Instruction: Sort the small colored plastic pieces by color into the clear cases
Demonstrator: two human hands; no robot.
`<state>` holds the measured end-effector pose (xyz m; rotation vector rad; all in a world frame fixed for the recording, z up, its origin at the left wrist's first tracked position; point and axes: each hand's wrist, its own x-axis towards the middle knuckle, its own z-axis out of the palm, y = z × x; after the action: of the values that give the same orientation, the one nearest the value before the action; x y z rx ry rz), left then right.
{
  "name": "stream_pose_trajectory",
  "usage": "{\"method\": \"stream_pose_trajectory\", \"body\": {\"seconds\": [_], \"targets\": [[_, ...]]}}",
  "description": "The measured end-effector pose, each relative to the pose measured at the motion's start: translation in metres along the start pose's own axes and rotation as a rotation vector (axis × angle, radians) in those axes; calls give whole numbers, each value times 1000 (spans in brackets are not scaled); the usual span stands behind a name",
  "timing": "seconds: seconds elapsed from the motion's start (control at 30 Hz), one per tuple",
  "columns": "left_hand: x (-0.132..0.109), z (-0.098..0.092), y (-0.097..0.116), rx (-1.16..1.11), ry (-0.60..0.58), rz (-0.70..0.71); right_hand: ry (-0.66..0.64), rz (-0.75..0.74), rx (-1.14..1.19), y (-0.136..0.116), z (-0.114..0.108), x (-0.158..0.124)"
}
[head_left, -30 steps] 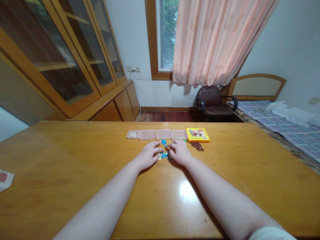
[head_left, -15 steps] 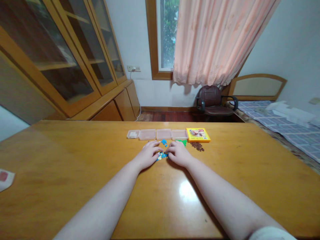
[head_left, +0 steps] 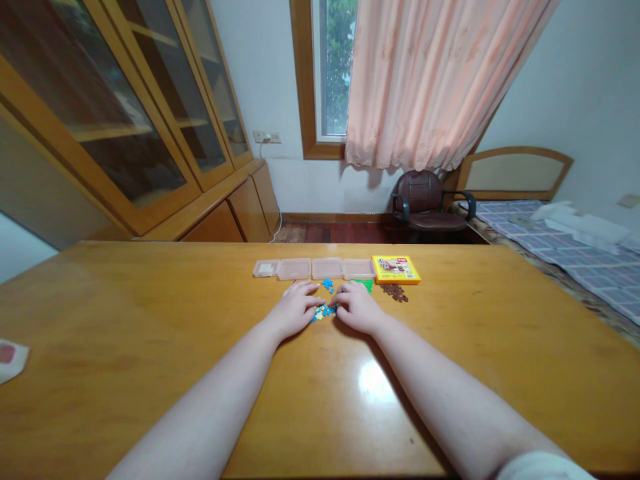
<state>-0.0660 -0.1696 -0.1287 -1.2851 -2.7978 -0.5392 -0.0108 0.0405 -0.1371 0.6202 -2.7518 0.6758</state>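
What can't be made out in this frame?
Head view: small coloured pieces, too small, partly under the left hand and right hand; whether either pinches one is unclear.
Head view: yellow box print, too small.
Head view: clear cases, contents too faint.
Head view: paper, cut off by the left edge.

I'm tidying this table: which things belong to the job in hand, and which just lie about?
In hand: left hand and right hand at the mixed pieces; blue pile, green pile, brown pile, clear boxes.
Lying about: yellow box, paper.

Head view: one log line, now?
left hand: at small coloured pieces | right hand: at them too | clear boxes, yellow box: beyond hands
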Motion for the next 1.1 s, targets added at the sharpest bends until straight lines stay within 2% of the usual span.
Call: {"method": "stream_pose_trajectory", "body": {"seconds": [0.27, 0.43, 0.6, 0.87, 1.0, 1.1], "targets": [[2, -3, -1, -24, 71, -22, 3, 110, -18, -1, -2, 1], [2, -4, 0, -33, 71, 17, -12, 71, 3, 0, 1, 1], [2, -1, -1, -25, 41, -1, -2, 88, 7, -1, 1, 1], [1, -1, 0, -36, -5, -3, -25, -22, 16, -1, 0, 1], [2, -2, 0, -58, 17, -6, -35, -48, 19, -1, 3, 0], [2, 0, -2, -72, 28, -22, -46, -13, -1, 0, 4, 1]]}}
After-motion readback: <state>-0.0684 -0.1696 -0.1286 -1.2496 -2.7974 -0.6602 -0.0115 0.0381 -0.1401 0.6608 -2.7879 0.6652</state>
